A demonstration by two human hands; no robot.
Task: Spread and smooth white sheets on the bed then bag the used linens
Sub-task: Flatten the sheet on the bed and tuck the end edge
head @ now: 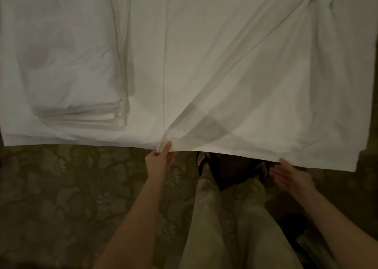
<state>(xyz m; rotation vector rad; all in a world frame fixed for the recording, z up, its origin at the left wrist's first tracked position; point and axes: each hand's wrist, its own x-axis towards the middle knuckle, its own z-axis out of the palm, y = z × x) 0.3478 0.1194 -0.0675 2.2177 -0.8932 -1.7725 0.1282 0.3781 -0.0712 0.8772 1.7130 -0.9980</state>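
Note:
A white sheet (255, 80) lies over the bed, with diagonal folds running from the upper right down to its near edge. My left hand (160, 159) pinches that near edge where the folds meet. My right hand (290, 176) is open and blurred, just below the hanging hem on the right, fingers straight; whether it touches the cloth I cannot tell. A folded stack of white linen (75, 68) rests on the left part of the bed.
The bed's near edge (61, 143) runs across the view. Below it is patterned carpet (61, 197). My legs in light trousers and dark sandals (206, 164) stand against the bed. A dark object (302, 234) sits on the floor at the lower right.

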